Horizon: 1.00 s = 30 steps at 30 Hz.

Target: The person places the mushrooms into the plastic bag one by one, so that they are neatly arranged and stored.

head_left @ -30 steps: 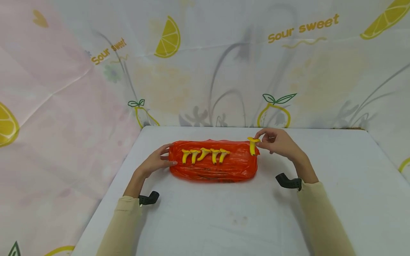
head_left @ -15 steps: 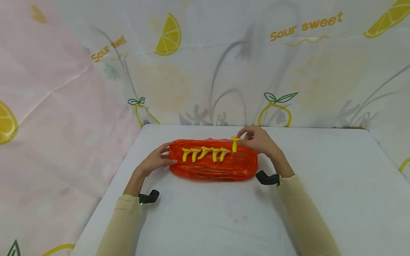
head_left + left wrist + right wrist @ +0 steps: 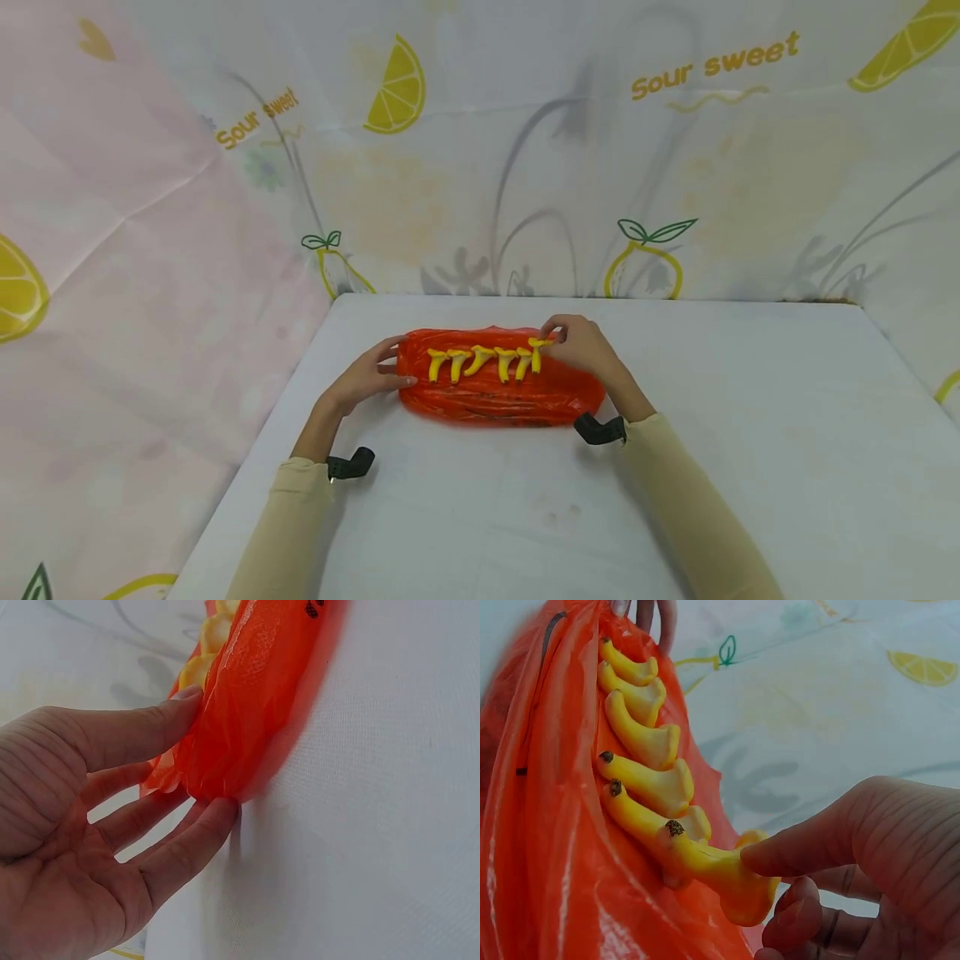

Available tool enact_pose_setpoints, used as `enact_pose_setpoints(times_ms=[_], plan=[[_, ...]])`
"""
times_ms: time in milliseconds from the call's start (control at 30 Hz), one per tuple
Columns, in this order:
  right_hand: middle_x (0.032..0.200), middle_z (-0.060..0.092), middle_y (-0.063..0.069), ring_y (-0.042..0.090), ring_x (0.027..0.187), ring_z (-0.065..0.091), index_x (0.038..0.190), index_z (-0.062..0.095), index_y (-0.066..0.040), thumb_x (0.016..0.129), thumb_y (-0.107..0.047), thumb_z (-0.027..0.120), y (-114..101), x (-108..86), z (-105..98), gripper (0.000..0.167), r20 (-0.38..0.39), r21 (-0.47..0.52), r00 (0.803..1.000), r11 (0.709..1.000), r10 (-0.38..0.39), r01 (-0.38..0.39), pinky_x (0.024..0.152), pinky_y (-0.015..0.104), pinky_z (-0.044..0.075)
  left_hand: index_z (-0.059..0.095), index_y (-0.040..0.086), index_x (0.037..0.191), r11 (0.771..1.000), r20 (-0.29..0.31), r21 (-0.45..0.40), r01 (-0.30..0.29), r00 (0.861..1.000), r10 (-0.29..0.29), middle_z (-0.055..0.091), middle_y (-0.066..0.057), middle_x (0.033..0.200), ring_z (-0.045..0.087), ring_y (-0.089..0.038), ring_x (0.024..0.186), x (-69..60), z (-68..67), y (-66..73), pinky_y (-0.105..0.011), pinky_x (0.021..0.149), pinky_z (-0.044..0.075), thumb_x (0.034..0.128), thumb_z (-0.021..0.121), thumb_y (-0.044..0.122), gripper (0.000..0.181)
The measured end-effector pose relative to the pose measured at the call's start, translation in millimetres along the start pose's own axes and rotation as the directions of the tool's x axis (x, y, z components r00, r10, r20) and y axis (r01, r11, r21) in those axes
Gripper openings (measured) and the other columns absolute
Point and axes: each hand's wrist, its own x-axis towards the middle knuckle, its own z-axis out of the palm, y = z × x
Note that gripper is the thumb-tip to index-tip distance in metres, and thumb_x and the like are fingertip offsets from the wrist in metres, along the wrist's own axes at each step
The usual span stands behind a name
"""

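A red plastic bag (image 3: 495,404), bulky and wrinkled, lies across the white table. Several yellow trumpet-shaped mushrooms (image 3: 649,742) with dark stem ends rest in a row on it. With thumb and fingers, my right hand (image 3: 581,346) pinches another yellow mushroom (image 3: 724,877) by its cap, at the row's right end. In the right wrist view this one overlaps its neighbour; I cannot tell whether it touches the bag. My left hand (image 3: 367,379) holds the bag's left end, thumb on top near the mushrooms (image 3: 196,671) and fingertips against the end.
The white table (image 3: 465,517) extends in front of the bag and to its right. Behind it hangs a cloth (image 3: 465,192) printed with lemons and the words "Sour sweet". A black wrist camera (image 3: 351,463) sits on the left wrist, another black camera (image 3: 600,428) on the right.
My right hand has moved left with its mushroom, from the bag's right end to beside the row, and a little lower. My left hand has stayed at the bag's left end.
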Motion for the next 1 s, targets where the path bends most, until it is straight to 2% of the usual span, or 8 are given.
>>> enact_pose_setpoints(times_ms=[133,167,367,400,767,1000], plan=[[0.078,0.059,0.007,0.022,0.068,0.053,0.099,0.070,-0.008,0.084,-0.019,0.070,5.5,-0.6,1.2,0.018,-0.010,-0.040,0.999,0.999,0.035,-0.035,0.057,0.030,0.043,0.028,0.015,0.155,1.000,-0.003,0.010,-0.001,1.000,0.001,0.027,-0.022,0.156,0.035,-0.046,0.136,-0.3,-0.6,0.8,-0.055,0.099,0.046,0.0882,0.074,0.022,0.081],[0.080,0.060,0.007,0.023,0.069,0.053,0.099,0.070,-0.008,0.084,-0.019,0.070,6.8,-0.7,1.7,0.018,-0.008,-0.050,0.999,0.998,0.042,-0.043,0.058,0.030,0.043,0.027,0.013,0.155,1.000,-0.002,0.007,0.000,1.000,0.000,0.027,-0.023,0.156,0.034,-0.047,0.136,-2.4,-0.3,4.7,-0.056,0.099,0.045,0.0887,0.074,0.020,0.081],[0.081,0.060,0.007,0.022,0.070,0.053,0.099,0.069,-0.008,0.086,-0.018,0.069,11.5,-2.2,4.9,0.017,0.016,-0.101,0.998,0.993,0.058,-0.056,0.057,0.029,0.042,0.025,0.012,0.156,1.000,0.000,-0.014,0.001,1.000,-0.001,0.026,-0.023,0.156,0.034,-0.047,0.136,-3.3,0.4,5.3,-0.057,0.099,0.045,0.0892,0.073,0.019,0.082],[0.080,0.060,0.006,0.022,0.069,0.053,0.099,0.068,-0.008,0.086,-0.018,0.069,11.2,-2.5,4.9,0.017,0.019,-0.108,0.998,0.992,0.063,-0.061,0.056,0.029,0.042,0.025,0.013,0.156,1.000,-0.002,-0.012,-0.001,1.000,0.001,0.026,-0.022,0.156,0.034,-0.047,0.136,-1.2,0.1,1.6,-0.057,0.098,0.045,0.0889,0.073,0.020,0.083],[0.083,0.061,0.006,0.023,0.074,0.053,0.106,0.069,-0.006,0.087,-0.018,0.069,4.9,-4.7,3.4,0.023,0.091,-0.183,0.990,0.979,0.110,-0.092,0.060,0.030,0.045,0.027,0.015,0.155,1.000,-0.009,0.002,0.003,1.000,-0.003,0.027,-0.021,0.156,0.034,-0.046,0.136,0.5,1.2,-0.3,-0.054,0.099,0.046,0.0886,0.074,0.022,0.082],[0.080,0.060,0.007,0.023,0.068,0.053,0.109,0.070,-0.006,0.089,-0.020,0.068,-2.9,-15.1,-11.5,0.024,0.020,-0.156,0.998,0.986,0.061,-0.057,0.056,0.029,0.044,0.027,0.014,0.155,1.000,-0.011,0.028,-0.013,1.000,0.014,0.027,-0.022,0.155,0.036,-0.047,0.135,-1.2,2.3,1.0,-0.055,0.099,0.046,0.0893,0.073,0.025,0.082]])
